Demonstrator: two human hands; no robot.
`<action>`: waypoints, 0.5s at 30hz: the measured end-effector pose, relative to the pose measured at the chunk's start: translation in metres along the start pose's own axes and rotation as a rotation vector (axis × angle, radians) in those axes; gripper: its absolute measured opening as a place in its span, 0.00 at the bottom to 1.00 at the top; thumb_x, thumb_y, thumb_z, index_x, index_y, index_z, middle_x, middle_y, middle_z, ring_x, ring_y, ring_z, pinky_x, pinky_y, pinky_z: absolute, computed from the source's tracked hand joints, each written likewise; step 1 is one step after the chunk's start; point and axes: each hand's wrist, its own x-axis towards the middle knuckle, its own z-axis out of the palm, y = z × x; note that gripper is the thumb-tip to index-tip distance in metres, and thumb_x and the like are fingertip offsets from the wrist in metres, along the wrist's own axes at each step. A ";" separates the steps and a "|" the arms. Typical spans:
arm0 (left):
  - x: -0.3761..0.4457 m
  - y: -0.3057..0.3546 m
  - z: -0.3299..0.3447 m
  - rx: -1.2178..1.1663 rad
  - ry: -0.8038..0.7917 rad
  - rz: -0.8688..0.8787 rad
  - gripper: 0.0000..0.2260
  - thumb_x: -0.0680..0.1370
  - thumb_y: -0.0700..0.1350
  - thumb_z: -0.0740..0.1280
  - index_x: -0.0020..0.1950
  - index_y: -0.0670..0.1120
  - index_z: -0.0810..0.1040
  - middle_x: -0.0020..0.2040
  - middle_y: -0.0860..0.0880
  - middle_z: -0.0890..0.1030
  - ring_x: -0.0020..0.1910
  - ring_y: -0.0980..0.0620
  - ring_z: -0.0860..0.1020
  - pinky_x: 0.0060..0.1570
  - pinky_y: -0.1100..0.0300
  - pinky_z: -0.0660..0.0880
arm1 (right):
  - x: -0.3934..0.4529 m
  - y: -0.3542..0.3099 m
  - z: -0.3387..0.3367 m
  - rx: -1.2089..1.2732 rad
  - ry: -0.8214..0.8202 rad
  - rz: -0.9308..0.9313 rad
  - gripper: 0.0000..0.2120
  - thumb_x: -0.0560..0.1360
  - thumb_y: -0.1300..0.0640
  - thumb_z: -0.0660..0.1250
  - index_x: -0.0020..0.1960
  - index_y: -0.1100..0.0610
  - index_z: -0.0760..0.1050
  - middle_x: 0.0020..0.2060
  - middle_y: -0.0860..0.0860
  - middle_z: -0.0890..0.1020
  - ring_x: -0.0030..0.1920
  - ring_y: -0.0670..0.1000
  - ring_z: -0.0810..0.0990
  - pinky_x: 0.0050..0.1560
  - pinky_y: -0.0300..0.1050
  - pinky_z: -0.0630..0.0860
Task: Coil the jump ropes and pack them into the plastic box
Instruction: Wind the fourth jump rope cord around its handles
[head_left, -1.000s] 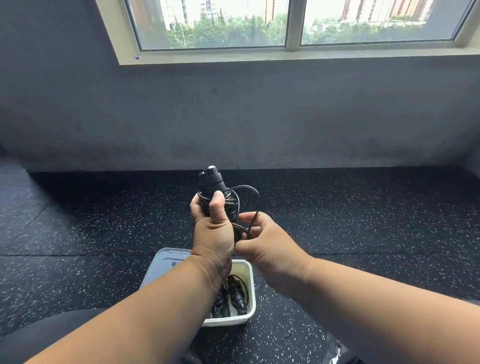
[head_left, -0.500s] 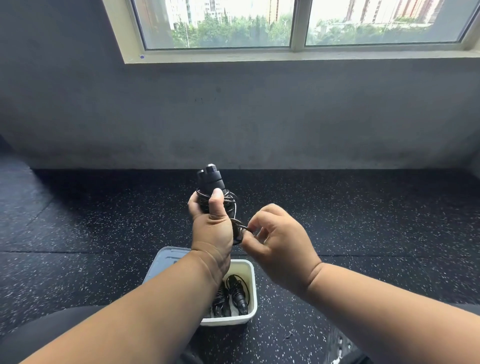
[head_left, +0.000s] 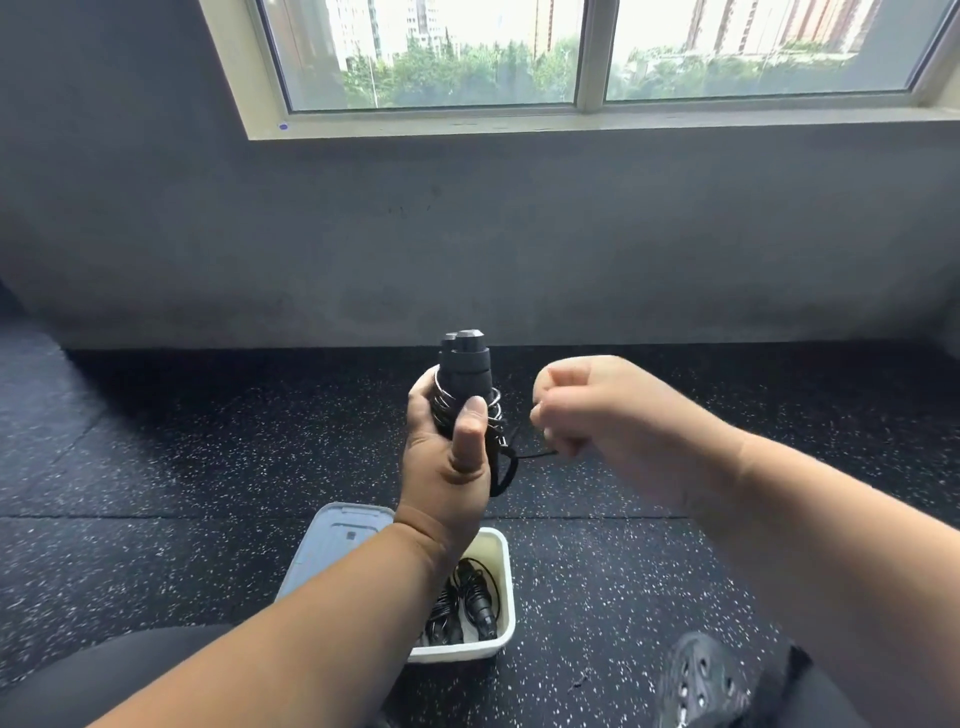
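Pulled away to the right since half a second ago: right hand (head_left: 608, 410), earlier close against the bundle, now apart from it, fingers curled into a fist and pinching the end of the black cord (head_left: 535, 455) drawn taut between fist and bundle. Tipped slightly nearer the camera as well: jump rope handles (head_left: 465, 364), two black ones side by side, upright, flat grey caps at the top. Wrapped round the handles below the caps: several turns of cord, silvery where the light catches them, with a small dark loop (head_left: 506, 475) hanging off the right side of the bundle. Gripped firmly in the left hand (head_left: 447, 462), fingers round the back, thumb pressed flat up the front over the coils. Held in the air above and beyond the plastic box (head_left: 501, 551), not touching it.

Down on the speckled black rubber floor (head_left: 156, 467): the box, white, open-topped, partly hidden by the left forearm. Inside it already: a coiled jump rope (head_left: 475, 603), black handles and thin black cord, lying against the right wall. Leaning against the box's left side: its translucent lid (head_left: 337, 540). At the lower right edge: a black perforated shoe (head_left: 701, 675). Beyond the floor: a grey wall (head_left: 467, 234) under a wide window (head_left: 571, 52) with trees and tall buildings outside.
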 end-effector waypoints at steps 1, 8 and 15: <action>0.000 0.001 0.001 0.021 -0.022 0.029 0.26 0.72 0.62 0.65 0.68 0.53 0.69 0.45 0.67 0.81 0.42 0.66 0.76 0.48 0.68 0.74 | 0.000 -0.004 -0.004 0.161 0.001 0.068 0.05 0.62 0.56 0.68 0.29 0.52 0.74 0.27 0.51 0.72 0.33 0.54 0.70 0.36 0.50 0.63; -0.001 0.003 -0.009 0.223 -0.099 0.176 0.22 0.76 0.58 0.65 0.69 0.61 0.66 0.53 0.69 0.79 0.48 0.63 0.77 0.52 0.67 0.74 | 0.006 0.001 -0.009 0.880 0.020 0.320 0.13 0.76 0.67 0.55 0.55 0.63 0.76 0.45 0.56 0.87 0.43 0.50 0.86 0.34 0.37 0.79; -0.001 0.008 -0.006 0.215 -0.135 0.191 0.24 0.75 0.55 0.69 0.67 0.56 0.64 0.51 0.73 0.78 0.46 0.68 0.77 0.48 0.74 0.72 | 0.011 0.013 0.007 0.706 0.125 0.050 0.11 0.79 0.69 0.66 0.56 0.58 0.81 0.54 0.55 0.87 0.48 0.45 0.86 0.29 0.31 0.67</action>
